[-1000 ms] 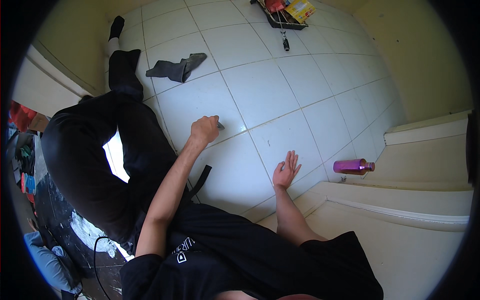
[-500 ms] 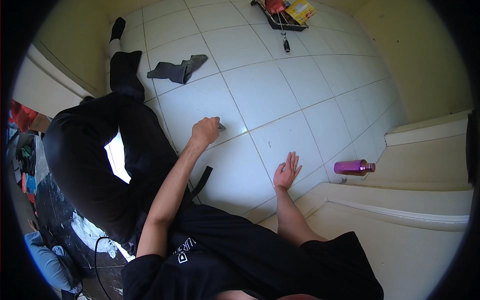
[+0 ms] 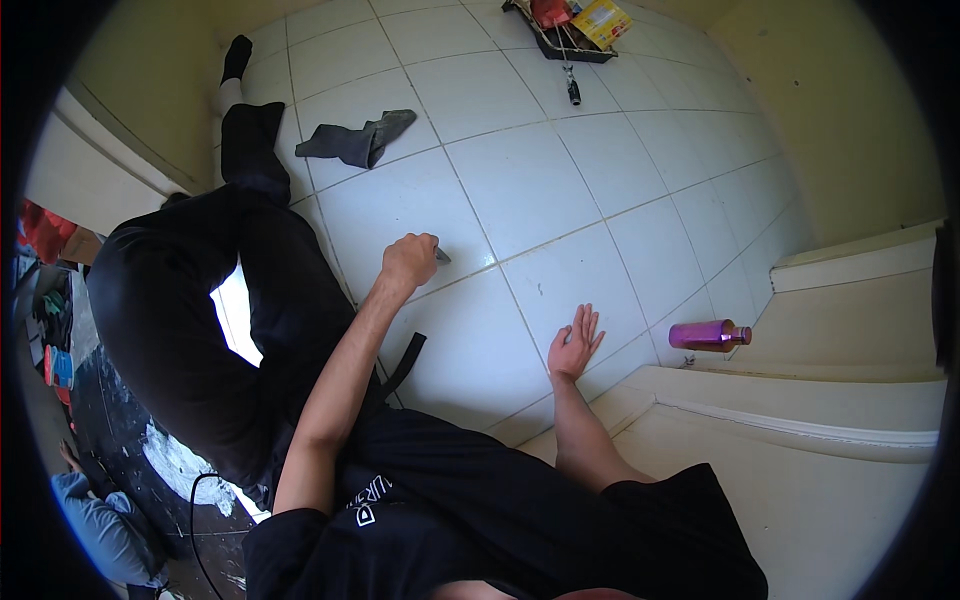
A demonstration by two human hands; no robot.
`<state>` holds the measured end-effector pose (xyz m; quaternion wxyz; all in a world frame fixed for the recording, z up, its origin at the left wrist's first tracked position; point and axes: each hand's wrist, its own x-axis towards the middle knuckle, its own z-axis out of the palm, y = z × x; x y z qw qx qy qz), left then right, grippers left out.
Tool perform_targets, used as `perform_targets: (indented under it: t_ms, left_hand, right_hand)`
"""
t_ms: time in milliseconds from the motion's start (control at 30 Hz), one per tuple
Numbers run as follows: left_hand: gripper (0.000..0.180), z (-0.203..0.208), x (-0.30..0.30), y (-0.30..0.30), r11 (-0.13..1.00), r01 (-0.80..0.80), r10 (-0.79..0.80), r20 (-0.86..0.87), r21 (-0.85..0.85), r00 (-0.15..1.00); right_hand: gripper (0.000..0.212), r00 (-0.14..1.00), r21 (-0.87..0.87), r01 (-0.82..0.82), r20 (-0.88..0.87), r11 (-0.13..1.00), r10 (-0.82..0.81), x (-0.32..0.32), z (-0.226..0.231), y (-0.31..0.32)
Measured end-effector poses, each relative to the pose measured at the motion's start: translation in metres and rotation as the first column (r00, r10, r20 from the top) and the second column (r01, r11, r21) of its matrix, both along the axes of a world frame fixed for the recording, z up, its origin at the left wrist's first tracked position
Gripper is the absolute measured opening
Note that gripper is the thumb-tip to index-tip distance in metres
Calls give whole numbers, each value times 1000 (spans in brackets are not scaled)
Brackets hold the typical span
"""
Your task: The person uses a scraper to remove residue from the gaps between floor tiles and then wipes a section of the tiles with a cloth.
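Pale tiled floor (image 3: 520, 185) spreads before us, where our left hand (image 3: 408, 262) is curled tight, its fingers holding a small grey tool (image 3: 443, 256) low over a tile near a grout line. Our right hand (image 3: 573, 343) lies flat on the tiles, fingers slightly apart, with a purple bottle (image 3: 705, 335) on its side to the right. Farther off, we see a crumpled grey cloth (image 3: 362, 142) and a black tray (image 3: 590, 55) carrying a yellow package (image 3: 602, 22).
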<state>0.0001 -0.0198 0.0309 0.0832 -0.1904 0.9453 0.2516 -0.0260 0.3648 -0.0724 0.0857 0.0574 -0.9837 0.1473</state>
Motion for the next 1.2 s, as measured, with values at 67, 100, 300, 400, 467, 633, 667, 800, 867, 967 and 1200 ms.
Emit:
perform_targets:
  t_ms: [67,100,300,400,467,633,667,800,867,967,1200]
  left_hand:
    - [15,1,0,0,1000,-12,12,8,-1,1000]
    - [17,2,0,1,1000,1,-1,2,-2,1000]
    - [19,4,-1,0,999,49,-48,19,-22,999]
    - [18,1,0,0,1000,25,-25,-3,-9,1000]
    - [15,-2,0,-1,1000,7,-7,-9,15,1000]
    - [16,-6,2,2,1000,1,0,-59,23,998]
    - [16,-6,2,2,1000,1,0,-58,22,998]
    - [16,-6,1,4,1000,12,-11,-51,15,999]
    - [17,-7,1,4,1000,5,-4,-40,13,999]
    - [17,-7,1,2,1000,25,-25,-18,15,1000]
    - [18,-5,2,0,999,26,-26,0,23,1000]
  right_hand:
    - [59,1000,1,0,-1,1000,0,1,-1,0]
    - [59,1000,1,-2,-5,1000,2,1,-1,0]
    - [59,1000,11,-4,-13,1000,4,0,-3,1]
    - [59,1000,6,-2,-10,1000,2,1,-2,0]
    - [59,1000,10,-2,-12,1000,2,0,-2,1]
    - [59,1000,-4,-4,-16,1000,4,0,-3,1]
    - [59,1000,1,-4,-19,1000,4,0,-3,1]
    - [59,1000,7,1,-18,1000,-1,1,-3,1]
    - [59,1000,1,3,-13,1000,-3,1,-2,0]
    - [59,1000,4,1,-13,1000,-1,0,-2,0]
    - [59,1000,11,-2,-12,1000,2,0,-1,-1]
